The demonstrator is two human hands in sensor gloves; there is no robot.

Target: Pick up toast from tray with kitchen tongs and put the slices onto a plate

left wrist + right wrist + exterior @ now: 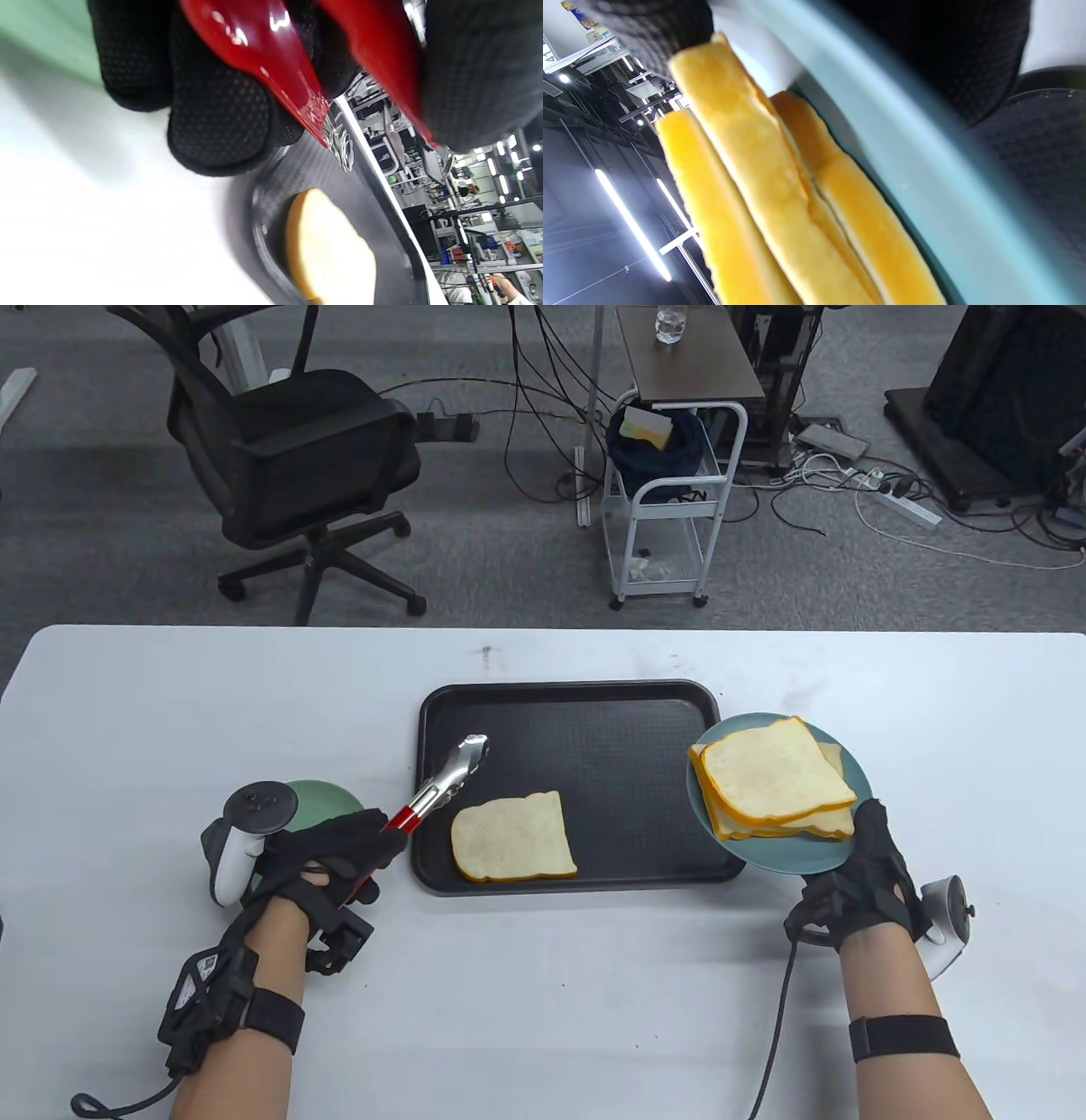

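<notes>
One toast slice point(514, 837) point(335, 250) lies in the front-left part of the black tray point(611, 729) point(390, 237). My left hand point(327, 857) grips the red handles point(263, 55) of metal tongs point(450, 780), whose tips hang over the tray just behind the slice, holding nothing. My right hand point(861, 874) holds a light blue plate point(789, 861) point(925, 178) by its near rim, lifted and tilted at the tray's right edge. A stack of toast slices point(776, 776) point(763, 186) rests on it.
A green plate point(327, 797) sits on the white table point(543, 1027) behind my left hand. Beyond the table's far edge stand an office chair point(297, 466) and a white cart point(670, 509) among floor cables.
</notes>
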